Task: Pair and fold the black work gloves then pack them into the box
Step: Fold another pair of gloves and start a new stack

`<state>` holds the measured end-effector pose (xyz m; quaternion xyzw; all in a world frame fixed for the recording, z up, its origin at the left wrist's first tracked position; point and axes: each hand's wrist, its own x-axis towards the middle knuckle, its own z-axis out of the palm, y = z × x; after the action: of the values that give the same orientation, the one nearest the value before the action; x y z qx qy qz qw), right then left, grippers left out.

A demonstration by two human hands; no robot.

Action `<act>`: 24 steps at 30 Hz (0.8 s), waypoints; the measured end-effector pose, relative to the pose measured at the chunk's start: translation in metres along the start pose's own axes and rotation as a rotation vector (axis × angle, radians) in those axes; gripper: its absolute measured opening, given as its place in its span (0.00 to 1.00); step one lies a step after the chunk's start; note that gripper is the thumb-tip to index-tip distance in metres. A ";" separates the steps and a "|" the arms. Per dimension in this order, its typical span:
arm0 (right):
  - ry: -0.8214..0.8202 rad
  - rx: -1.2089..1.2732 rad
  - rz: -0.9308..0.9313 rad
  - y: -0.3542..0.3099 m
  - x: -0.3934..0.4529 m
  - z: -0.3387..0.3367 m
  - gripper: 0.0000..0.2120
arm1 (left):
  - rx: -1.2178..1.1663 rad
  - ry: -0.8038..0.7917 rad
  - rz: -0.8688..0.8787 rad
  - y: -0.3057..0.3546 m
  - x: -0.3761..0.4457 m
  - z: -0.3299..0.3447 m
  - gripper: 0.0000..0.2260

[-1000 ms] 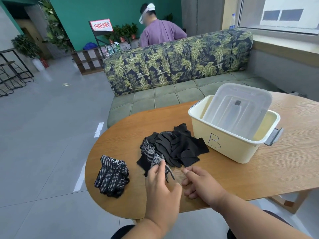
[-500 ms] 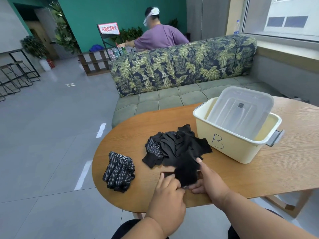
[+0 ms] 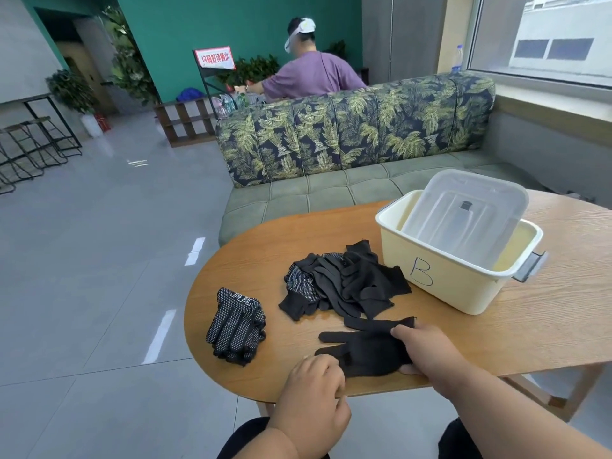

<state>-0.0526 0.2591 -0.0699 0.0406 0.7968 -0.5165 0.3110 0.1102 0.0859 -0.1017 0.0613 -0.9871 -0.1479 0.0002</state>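
Observation:
A single plain black glove (image 3: 364, 351) lies flat near the front edge of the wooden table (image 3: 546, 326), its fingers pointing left. My right hand (image 3: 427, 349) grips its cuff, thumb on top. My left hand (image 3: 314, 385) is curled at the glove's fingertips and seems to pinch them. Behind it sits a loose pile of black gloves (image 3: 344, 286). A stacked pair of dotted black gloves (image 3: 236, 326) lies at the table's left end. The cream box (image 3: 430, 293), marked B, stands at the right with a clear lid (image 3: 463, 213) leaning inside it.
A leaf-patterned sofa (image 3: 357, 127) stands right behind the table. Beyond it a person in a purple shirt (image 3: 311, 77) faces away. Grey tiled floor (image 3: 99, 260) spreads out to the left of the table's rounded end.
Both hands pulled one black glove out of the pile toward me and spread it flat by the front edge. The camera view shifted left and down.

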 end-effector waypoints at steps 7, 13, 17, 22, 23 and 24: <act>-0.164 -0.089 0.046 -0.002 -0.004 -0.028 0.11 | -0.242 0.197 -0.125 -0.003 0.006 0.002 0.10; -0.101 -0.179 0.017 -0.001 -0.003 -0.030 0.10 | -0.085 0.018 -0.096 -0.005 0.028 0.005 0.24; 0.254 -0.697 -0.181 0.001 0.008 -0.033 0.16 | 0.064 -0.067 -0.089 -0.014 0.032 0.018 0.24; 0.334 -0.808 -0.461 -0.010 0.014 -0.016 0.22 | 0.095 -0.052 -0.081 -0.014 0.031 0.020 0.26; 0.313 -0.813 -0.481 -0.013 0.018 -0.012 0.22 | 0.095 -0.053 -0.082 -0.013 0.031 0.020 0.26; 0.291 -0.823 -0.486 -0.016 0.023 -0.008 0.24 | 0.091 -0.056 -0.083 -0.013 0.031 0.019 0.26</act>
<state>-0.0808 0.2524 -0.0673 -0.2006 0.9561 -0.2059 0.0574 0.0808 0.0756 -0.1240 0.0980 -0.9890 -0.1047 -0.0363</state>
